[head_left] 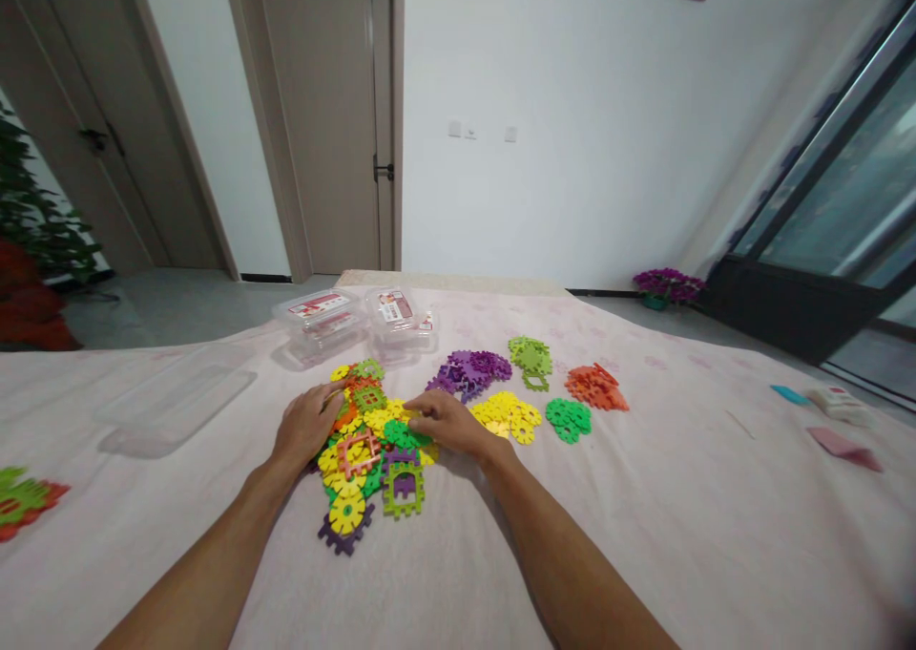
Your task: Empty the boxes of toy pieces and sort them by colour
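Observation:
A mixed heap of plastic interlocking pieces (368,459) in yellow, green, orange and purple lies on the pink sheet in front of me. My left hand (306,426) rests on the heap's left side, fingers curled over the pieces. My right hand (447,421) lies on the heap's right edge, fingertips pinched at a yellow piece next to a green one. Whether either hand has lifted anything I cannot tell. Sorted piles sit beyond: purple (468,371), light green (530,356), orange (595,387), yellow (507,415) and dark green (568,418).
Two clear lidded boxes (319,321) (401,318) stand behind the heap, and a clear lid (176,402) lies to the left. More pieces (21,502) sit at the far left edge. Small cards and a pack (834,421) lie far right. Doors and a plant stand behind.

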Demonstrator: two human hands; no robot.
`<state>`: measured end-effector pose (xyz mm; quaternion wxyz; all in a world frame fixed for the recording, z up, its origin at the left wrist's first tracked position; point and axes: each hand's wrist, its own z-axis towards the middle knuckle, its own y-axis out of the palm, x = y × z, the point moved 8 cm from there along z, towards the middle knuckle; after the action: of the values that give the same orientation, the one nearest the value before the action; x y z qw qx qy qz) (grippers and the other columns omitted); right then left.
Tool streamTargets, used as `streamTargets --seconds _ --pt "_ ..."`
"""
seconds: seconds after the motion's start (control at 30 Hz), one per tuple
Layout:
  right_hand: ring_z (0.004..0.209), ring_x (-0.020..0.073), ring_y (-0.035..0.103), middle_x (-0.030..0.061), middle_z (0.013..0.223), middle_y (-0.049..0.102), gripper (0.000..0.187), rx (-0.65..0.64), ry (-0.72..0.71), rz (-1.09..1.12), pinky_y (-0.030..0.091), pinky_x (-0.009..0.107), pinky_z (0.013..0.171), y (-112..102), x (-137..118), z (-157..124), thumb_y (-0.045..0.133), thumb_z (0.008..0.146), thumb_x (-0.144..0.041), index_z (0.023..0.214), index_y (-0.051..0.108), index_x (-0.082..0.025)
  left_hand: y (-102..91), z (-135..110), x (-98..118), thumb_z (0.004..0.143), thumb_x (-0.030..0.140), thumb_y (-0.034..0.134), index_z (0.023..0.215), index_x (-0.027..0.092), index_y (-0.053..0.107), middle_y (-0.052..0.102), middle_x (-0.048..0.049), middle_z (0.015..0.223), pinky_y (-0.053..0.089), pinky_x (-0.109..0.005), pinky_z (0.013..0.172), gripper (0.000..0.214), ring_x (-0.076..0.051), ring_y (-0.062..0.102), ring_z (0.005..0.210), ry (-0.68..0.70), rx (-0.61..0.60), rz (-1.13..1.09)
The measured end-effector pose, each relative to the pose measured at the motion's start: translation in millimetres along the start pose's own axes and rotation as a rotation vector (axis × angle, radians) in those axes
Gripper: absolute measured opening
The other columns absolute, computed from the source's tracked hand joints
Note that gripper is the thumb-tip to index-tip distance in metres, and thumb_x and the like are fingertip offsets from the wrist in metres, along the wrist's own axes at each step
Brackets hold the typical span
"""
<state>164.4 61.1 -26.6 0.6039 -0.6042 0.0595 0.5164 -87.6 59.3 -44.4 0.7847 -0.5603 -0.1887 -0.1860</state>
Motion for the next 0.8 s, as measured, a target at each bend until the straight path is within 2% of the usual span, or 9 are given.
streamTargets --seconds 0.13,0.33,0.47,0.6,0.7,0.8 --pt "0.098 0.0208 0.065 0.0019 0.102 0.074 0.029 -0.014 -0.048 -0.008 0.046 0.032 0.09 4 -3 -2 0.082 0.076 -0.035 0.103 0.078 -0.024 -0.8 0 0 0.097 0.045 0.034 0.127 0.017 0.068 0.068 -0.0094 0.133 0.044 -0.039 0.106 0.053 -0.026 0.061 0.123 -0.003 -0.005 -0.006" --pt "0.1 0.0203 0.063 0.002 0.104 0.072 0.028 0.046 -0.02 -0.025 0.045 0.033 0.091 3 -3 -2 0.089 0.068 -0.027 0.092 0.076 -0.022 -2.3 -1 2 0.096 0.046 0.035 0.126 0.019 0.068 0.069 -0.0082 0.133 0.045 -0.037 0.105 0.053 -0.025 0.062 0.123 -0.006 -0.01 -0.006" --pt "0.097 0.0198 0.064 0.002 0.098 0.074 0.016 0.063 -0.03 -0.046 0.044 0.032 0.091 -3 -12 -2 0.085 0.073 -0.025 0.086 0.077 -0.022 -0.5 0 -2 0.095 0.049 0.034 0.126 0.019 0.069 0.069 -0.0083 0.133 0.045 -0.036 0.105 0.055 -0.025 0.062 0.123 -0.012 -0.016 0.01" --pt "0.082 0.0165 0.066 0.0005 0.085 0.075 0.01 -0.001 0.019 0.042 0.046 0.026 0.076 -5 -13 -1 0.076 0.08 -0.025 0.088 0.081 -0.022 3.0 2 -7 0.095 0.051 0.032 0.129 0.02 0.067 0.067 -0.0086 0.135 0.045 -0.037 0.105 0.058 -0.026 0.061 0.125 -0.021 -0.034 0.007" --pt "0.071 0.0138 0.064 0.0005 0.079 0.074 0.013 0.095 0.103 0.19 0.046 0.023 0.067 -23 0 0 0.069 0.08 -0.021 0.088 0.079 -0.018 5.2 3 -10 0.095 0.052 0.032 0.129 0.019 0.066 0.067 -0.0102 0.135 0.045 -0.038 0.106 0.059 -0.027 0.06 0.125 -0.019 -0.045 -0.006" --pt "0.064 0.0129 0.062 0.0004 0.076 0.071 0.018 0.296 0.231 0.277 0.048 0.023 0.062 -59 25 -8 0.064 0.079 -0.021 0.092 0.075 -0.015 6.2 3 -12 0.094 0.053 0.034 0.129 0.019 0.067 0.067 -0.0102 0.135 0.045 -0.039 0.106 0.059 -0.028 0.061 0.124 -0.011 -0.041 -0.025"
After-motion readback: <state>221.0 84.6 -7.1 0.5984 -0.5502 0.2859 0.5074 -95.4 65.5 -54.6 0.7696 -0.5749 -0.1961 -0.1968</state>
